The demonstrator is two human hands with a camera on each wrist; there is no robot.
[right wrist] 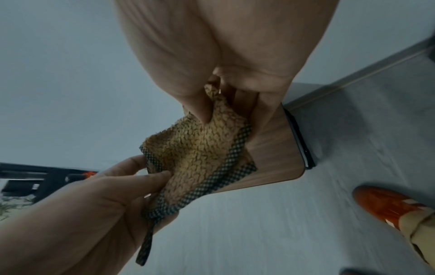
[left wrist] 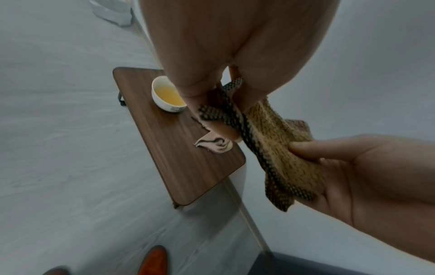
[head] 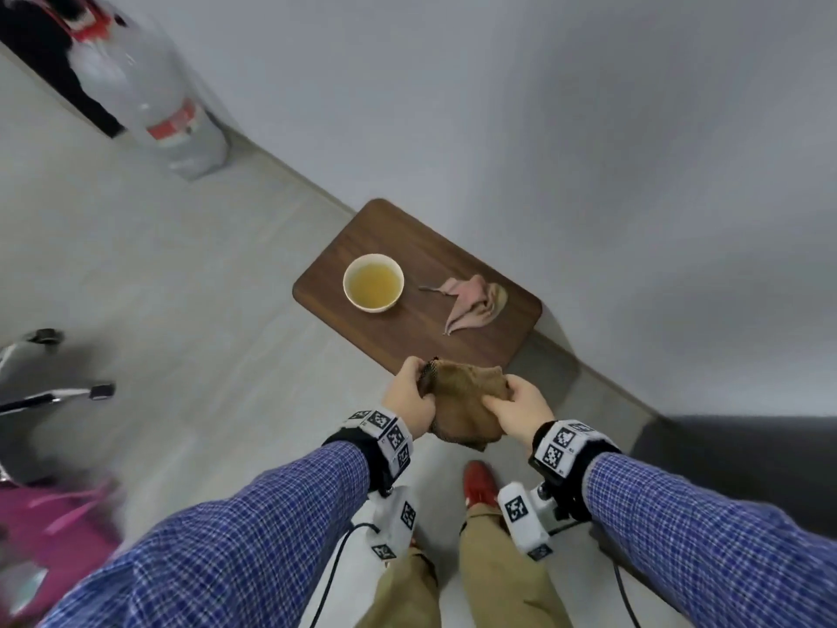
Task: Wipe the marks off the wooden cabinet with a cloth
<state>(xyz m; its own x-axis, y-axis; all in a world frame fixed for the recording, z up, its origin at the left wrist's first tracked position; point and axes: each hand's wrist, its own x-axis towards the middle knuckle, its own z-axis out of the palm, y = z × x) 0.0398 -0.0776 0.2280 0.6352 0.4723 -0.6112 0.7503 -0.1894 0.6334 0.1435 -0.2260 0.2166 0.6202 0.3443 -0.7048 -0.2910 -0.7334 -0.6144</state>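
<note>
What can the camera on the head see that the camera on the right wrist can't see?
Only the head view shows the white cup of yellowish liquid, the pink rag beside it on the wooden top, the big plastic bottle and the checked sleeves.

Only the right wrist view shows the cloth's hanging loop and its fluffy texture close up.

Both show the brown cloth held by the left hand and right hand, and a red shoe.

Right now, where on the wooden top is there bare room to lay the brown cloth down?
Bare wood lies on the cabinet top at its far end beyond the bowl, and at the near corner just ahead of the cloth that both hands hold. The middle is crowded: the bowl and the pink rag sit side by side.
</note>
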